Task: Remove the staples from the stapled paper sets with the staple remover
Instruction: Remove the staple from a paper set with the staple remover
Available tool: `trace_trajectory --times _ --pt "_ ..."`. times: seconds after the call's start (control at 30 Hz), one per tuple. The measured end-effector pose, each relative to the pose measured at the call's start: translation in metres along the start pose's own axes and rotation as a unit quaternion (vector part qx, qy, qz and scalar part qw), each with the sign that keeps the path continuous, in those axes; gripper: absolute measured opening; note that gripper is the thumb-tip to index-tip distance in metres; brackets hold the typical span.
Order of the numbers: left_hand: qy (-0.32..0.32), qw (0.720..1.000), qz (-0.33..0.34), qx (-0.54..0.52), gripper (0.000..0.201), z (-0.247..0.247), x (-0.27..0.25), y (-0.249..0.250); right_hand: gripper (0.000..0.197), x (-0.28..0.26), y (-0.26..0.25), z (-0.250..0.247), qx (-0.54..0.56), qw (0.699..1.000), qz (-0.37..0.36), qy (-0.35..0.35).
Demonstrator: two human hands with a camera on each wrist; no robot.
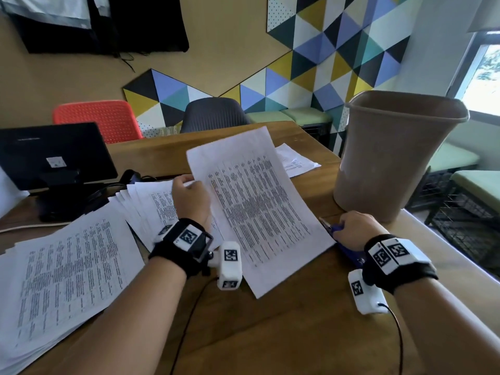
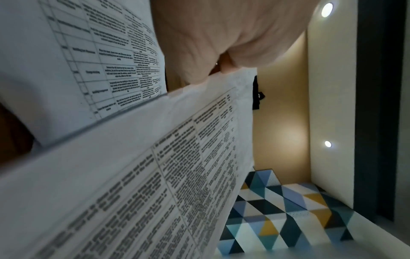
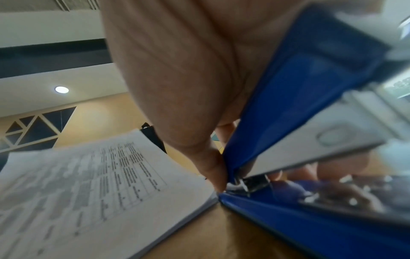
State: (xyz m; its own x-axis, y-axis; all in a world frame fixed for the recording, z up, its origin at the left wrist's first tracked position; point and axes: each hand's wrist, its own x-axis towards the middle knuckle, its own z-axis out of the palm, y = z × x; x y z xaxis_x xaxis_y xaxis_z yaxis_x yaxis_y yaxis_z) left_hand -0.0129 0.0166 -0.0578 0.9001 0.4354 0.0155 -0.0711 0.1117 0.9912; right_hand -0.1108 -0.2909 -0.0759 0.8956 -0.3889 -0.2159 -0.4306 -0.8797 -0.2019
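The left hand (image 1: 190, 197) pinches the far corner of a white printed paper set (image 1: 257, 207), lifting it at twelve o'clock. The right hand (image 1: 351, 230), at four o'clock of that set, curls round a blue staple remover (image 3: 299, 98) on the wooden table (image 1: 284, 334).

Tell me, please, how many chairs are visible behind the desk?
2: an orange chair at the left behind the monitor, and a dark grey chair beside it, nearer the middle. Others may be hidden by the desk.

Daylight from the window (image 1: 484, 74) at right, dim wrist views, blurred printed text, wide-angle bending at edges
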Motion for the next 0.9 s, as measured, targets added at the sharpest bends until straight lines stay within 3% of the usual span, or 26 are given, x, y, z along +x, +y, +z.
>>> trace_trajectory --times 0.07,0.13,0.2,0.27,0.3,0.37,0.43,0.53,0.6,0.73,0.83,0.9 --pt "0.030 0.998 -0.045 -0.032 0.023 0.002 0.016 0.001 0.026 0.003 -0.001 0.000 0.012 1.000 0.001 0.000" --pt "0.007 0.997 -0.074 -0.031 0.031 0.003 0.028 -0.004 0.027 0.005 -0.001 0.000 0.019 1.000 -0.002 0.000" --pt "-0.044 0.992 -0.111 -0.033 0.040 0.005 0.031 -0.014 0.028 0.007 0.001 0.002 0.022 1.000 -0.004 0.001" --pt "-0.100 0.983 -0.153 0.015 0.023 0.006 0.031 -0.020 0.028 0.010 0.002 0.004 0.028 1.000 -0.007 0.000" --pt "-0.149 0.969 -0.186 0.059 0.013 0.007 0.030 -0.021 0.027 0.011 0.003 0.005 0.031 0.999 -0.007 -0.001" --pt "-0.243 0.929 -0.236 0.150 0.029 0.011 0.030 -0.020 0.023 0.012 0.004 0.006 0.039 0.999 -0.008 -0.001" --pt "-0.273 0.906 -0.239 0.218 0.033 0.016 0.033 -0.014 0.019 0.014 0.004 0.007 0.045 0.999 -0.010 0.000" --pt "-0.265 0.901 -0.196 0.281 0.028 0.027 0.039 -0.004 0.011 0.014 0.003 0.009 0.047 0.999 -0.007 0.004" --pt "-0.257 0.922 -0.167 0.238 0.025 0.036 0.043 -0.001 0.011 0.014 0.002 0.009 0.046 0.999 -0.005 0.004" --pt "-0.193 0.972 -0.126 0.052 0.025 0.054 0.053 0.011 0.016 0.014 0.003 0.009 0.049 0.999 -0.002 -0.001" --pt "-0.153 0.978 -0.132 -0.052 0.029 0.067 0.058 0.010 0.017 0.012 0.002 0.008 0.055 0.998 0.005 -0.006" --pt "-0.176 0.967 -0.169 -0.075 0.030 0.077 0.059 0.005 0.016 0.011 0.001 0.008 0.059 0.998 0.008 -0.010"
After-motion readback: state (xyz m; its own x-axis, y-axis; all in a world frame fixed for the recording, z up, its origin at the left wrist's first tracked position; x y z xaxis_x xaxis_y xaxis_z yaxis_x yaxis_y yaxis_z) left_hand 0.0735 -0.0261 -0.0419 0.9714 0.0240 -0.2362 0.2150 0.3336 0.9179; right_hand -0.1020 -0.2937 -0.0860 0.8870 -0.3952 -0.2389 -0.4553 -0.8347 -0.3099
